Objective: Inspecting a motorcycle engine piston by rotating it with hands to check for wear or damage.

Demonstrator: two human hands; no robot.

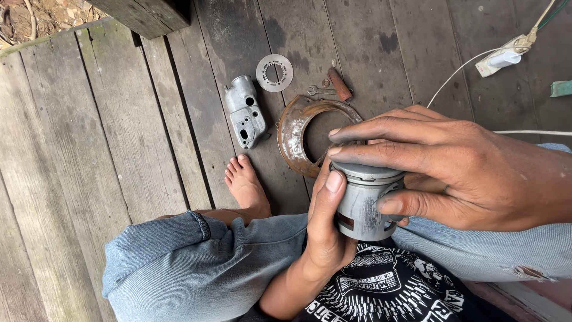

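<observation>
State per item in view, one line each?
Piston: upright, gripped in both hands.
Left hand: wrapped around piston skirt.
Right hand: fingers over piston crown.
Rusty ring plate: flat on planks, corroded.
Grey metal housing: lying loose.
Perforated disc: lying flat.
Wrench: lying unused.

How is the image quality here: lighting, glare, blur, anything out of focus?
Head view: soft, even daylight with faint shadows; no glare on the grey metal cylinder; left hand and right hand sharp, no motion blur; floor planks bow slightly toward the edges.
</observation>
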